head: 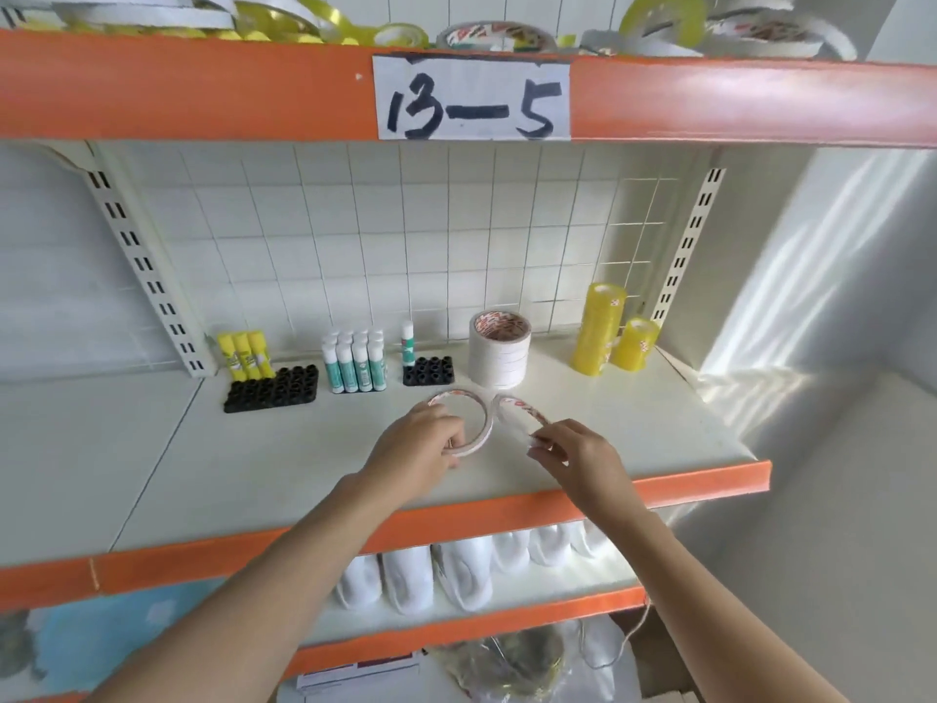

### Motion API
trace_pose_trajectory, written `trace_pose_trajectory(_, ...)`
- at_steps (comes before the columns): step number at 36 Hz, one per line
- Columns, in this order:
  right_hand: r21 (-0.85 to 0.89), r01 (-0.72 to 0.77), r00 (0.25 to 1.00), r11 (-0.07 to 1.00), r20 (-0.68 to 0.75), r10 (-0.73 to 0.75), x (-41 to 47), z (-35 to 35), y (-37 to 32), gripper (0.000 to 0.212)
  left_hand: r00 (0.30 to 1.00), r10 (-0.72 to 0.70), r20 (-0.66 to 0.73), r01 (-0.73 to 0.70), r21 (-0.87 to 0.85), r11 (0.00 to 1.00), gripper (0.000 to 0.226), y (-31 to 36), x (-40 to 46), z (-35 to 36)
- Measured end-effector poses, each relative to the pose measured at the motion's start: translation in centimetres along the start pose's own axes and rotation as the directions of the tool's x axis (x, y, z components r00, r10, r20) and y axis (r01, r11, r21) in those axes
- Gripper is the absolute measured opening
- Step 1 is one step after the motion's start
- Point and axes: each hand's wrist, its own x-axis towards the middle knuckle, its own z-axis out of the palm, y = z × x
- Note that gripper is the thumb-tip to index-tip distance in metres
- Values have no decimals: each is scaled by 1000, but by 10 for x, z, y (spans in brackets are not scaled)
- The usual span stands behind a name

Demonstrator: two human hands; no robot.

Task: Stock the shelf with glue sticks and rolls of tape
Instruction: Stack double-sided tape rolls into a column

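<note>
Over the white middle shelf (304,464), my left hand (421,443) grips a thin white tape roll (476,413) by its near rim. My right hand (573,454) pinches a second thin white roll (512,408), tilted, right beside the first. Behind them stands a stack of white tape rolls (499,355). Yellow tape stacks (598,327) stand at the back right. Yellow glue sticks (246,355) sit in a black holder (274,390), teal-and-white glue sticks (355,360) fill another, and one glue stick (407,342) stands in a small black holder (428,371).
The upper shelf's orange edge carries a label "13-5" (471,101), with loose tape rolls (492,38) above it. A wire grid (405,235) backs the shelf. White items (456,570) line the lower shelf. A wall (836,296) closes the right side.
</note>
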Motion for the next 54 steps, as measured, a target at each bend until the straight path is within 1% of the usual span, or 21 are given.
trace_pose_trajectory(5, -2, -11, 997, 1000, 77, 11, 22, 8, 30, 22, 993, -122, 4, 122, 22, 992, 11, -8, 14, 30)
trace_pose_trajectory(10, -19, -20, 996, 1000, 87, 22, 38, 17, 46, 21, 979, -200, -40, 201, 14, 980, 12, -8, 26, 47)
trace_pose_trajectory(15, -96, -43, 993, 994, 108, 53, 46, 19, 54, 23, 976, -209, -66, 208, -23, 978, 16, 0, 41, 54)
trace_pose_trajectory(18, -108, -54, 995, 993, 81, 63, 45, 19, 54, 21, 973, -221, -74, 219, -29, 975, 18, 3, 45, 63)
trace_pose_trajectory(20, -129, -32, 997, 991, 63, 40, 41, 22, 54, 20, 972, -205, -112, 202, -36, 979, 19, 2, 43, 68)
trace_pose_trajectory(22, -156, -24, 997, 987, 66, 35, 38, 24, 53, 24, 969, -181, -166, 177, -37, 983, 16, -1, 39, 73)
trace_pose_trajectory(25, -187, -52, 994, 981, 81, 68, 41, 23, 54, 23, 961, -133, -244, 133, -16, 991, 8, -8, 34, 77)
trace_pose_trajectory(28, -221, -58, 994, 973, 79, 77, 42, 24, 55, 21, 954, -129, -272, 131, -9, 991, 10, -10, 29, 78)
trace_pose_trajectory(32, -228, -22, 1000, 973, 0, 23, 40, 25, 58, 15, 948, -161, -275, 175, 25, 984, 24, -8, 30, 76)
trace_pose_trajectory(36, -213, 11, 988, 977, -149, -44, 37, 25, 58, 15, 939, -203, -277, 227, 57, 972, 36, -9, 32, 78)
trace_pose_trajectory(40, -208, 45, 963, 977, -250, -98, 34, 22, 56, 24, 939, -211, -271, 223, 14, 975, 31, -16, 28, 81)
trace_pose_trajectory(43, -184, 69, 943, 981, -308, -124, 35, 19, 54, 27, 930, -240, -278, 217, -110, 970, 31, -20, 28, 81)
trace_pose_trajectory(46, -164, 91, 921, 982, -361, -145, 38, 16, 50, 22, 927, -253, -277, 195, -220, 956, 29, -20, 27, 81)
trace_pose_trajectory(50, -163, 61, 897, 985, -423, -126, 50, 14, 44, 21, 944, -180, -278, 118, -228, 967, 27, -20, 28, 84)
trace_pose_trajectory(54, -154, 45, 886, 987, -450, -111, 65, 12, 41, 21, 941, -171, -291, 110, -212, 971, 31, -22, 32, 87)
